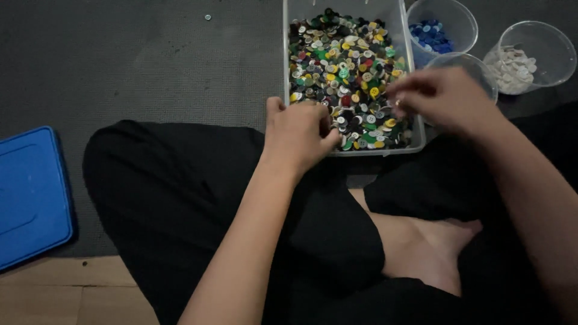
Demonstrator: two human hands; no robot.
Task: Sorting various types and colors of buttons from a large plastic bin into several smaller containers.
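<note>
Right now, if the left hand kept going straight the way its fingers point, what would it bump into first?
Probably the mixed buttons in the clear plastic bin: the left hand sits at its near edge, fingers pointing in, though depth is hard to judge.

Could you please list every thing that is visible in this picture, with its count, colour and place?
clear plastic bin: one, transparent, top centre on the mat, in front of the person
mixed buttons: too many to count, many colours, filling the bin
cup with blue buttons: one, clear, right of the bin at the top
cup with white buttons: one, clear, far right at the top
third cup: one, clear, beside the bin, partly behind the right hand; contents hidden
blue lid: one, blue, left edge on the mat
loose button: one, pale, alone on the mat, top left
mat: one, dark grey
wooden floor: light brown, bottom left
left hand: at the bin's near edge
right hand: over the bin's right side, blurred
</note>
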